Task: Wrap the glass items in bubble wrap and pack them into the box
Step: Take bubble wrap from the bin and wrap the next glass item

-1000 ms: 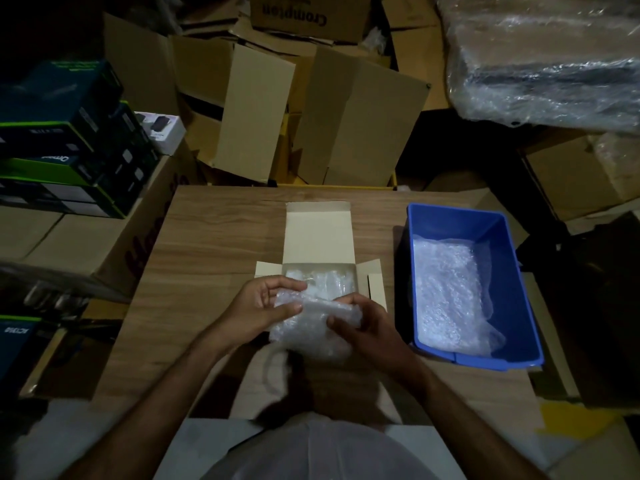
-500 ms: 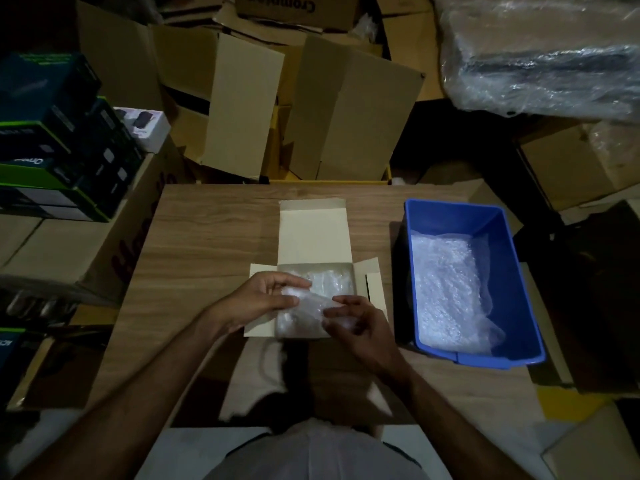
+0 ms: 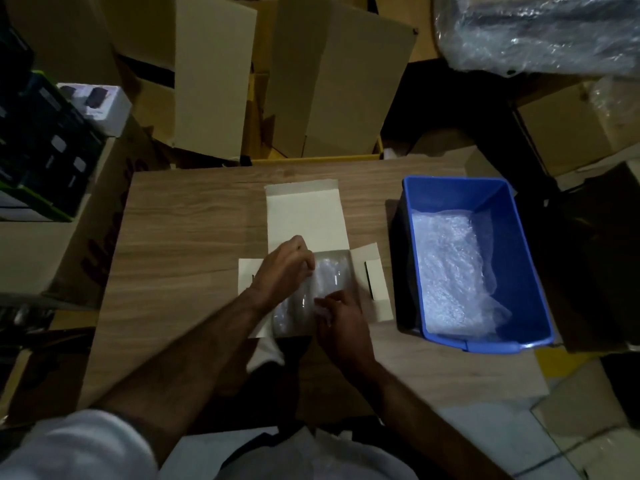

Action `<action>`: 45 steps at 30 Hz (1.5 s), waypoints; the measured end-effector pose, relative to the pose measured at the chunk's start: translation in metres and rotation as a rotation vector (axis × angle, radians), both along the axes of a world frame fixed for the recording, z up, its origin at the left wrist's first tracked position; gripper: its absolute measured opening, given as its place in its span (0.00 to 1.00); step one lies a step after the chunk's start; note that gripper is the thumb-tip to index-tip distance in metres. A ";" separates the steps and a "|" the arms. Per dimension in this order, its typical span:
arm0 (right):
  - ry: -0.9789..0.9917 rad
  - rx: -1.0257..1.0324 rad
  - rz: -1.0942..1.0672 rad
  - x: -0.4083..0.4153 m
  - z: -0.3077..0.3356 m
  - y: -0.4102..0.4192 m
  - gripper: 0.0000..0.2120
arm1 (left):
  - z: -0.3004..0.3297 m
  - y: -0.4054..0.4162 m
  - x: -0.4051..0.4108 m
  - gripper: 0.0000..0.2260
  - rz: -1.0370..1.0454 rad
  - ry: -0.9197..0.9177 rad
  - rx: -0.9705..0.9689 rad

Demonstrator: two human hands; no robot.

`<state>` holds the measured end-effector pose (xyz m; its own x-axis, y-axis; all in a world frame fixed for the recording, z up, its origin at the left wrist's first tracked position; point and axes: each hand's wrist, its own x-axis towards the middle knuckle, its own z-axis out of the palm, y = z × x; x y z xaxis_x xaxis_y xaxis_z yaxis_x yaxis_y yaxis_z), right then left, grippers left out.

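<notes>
- Bubble-wrapped bundles [image 3: 313, 289] sit inside the open box [image 3: 304, 216] on the table [image 3: 187, 230]; glass hidden.
- Left hand [image 3: 282, 271] fingers curl on the wrap; right hand [image 3: 341, 315] fingers pinch it.
- Dark carton lettering unreadable.

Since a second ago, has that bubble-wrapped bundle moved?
Yes. The bubble-wrapped bundle went from above the table's near edge forward and down into the open box.

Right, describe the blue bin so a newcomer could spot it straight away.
Start at the wooden table in the middle of the view. The open white box, which both hands are working in, lies at its centre; the blue bin stands to the right of that, at the table's right edge. It is the only blue plastic container among the cardboard, and it holds loose bubble wrap.
</notes>
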<state>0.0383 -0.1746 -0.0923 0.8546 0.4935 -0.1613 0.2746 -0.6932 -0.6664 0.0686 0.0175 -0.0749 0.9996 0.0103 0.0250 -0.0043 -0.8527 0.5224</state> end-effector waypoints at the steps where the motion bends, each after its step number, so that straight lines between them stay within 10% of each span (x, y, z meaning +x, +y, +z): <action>1: -0.020 -0.029 0.038 -0.001 -0.001 0.000 0.16 | -0.003 0.000 0.001 0.05 -0.004 -0.003 0.006; 17: -0.185 -0.066 0.300 0.009 0.010 -0.005 0.21 | -0.010 0.025 -0.019 0.25 -0.221 0.195 0.159; 31: -0.323 -0.157 0.380 0.014 0.009 -0.010 0.13 | -0.011 0.013 -0.018 0.28 -0.428 0.128 0.672; 45: -0.358 -0.126 0.258 0.042 0.038 -0.052 0.26 | 0.012 -0.029 -0.050 0.25 -0.086 0.060 0.290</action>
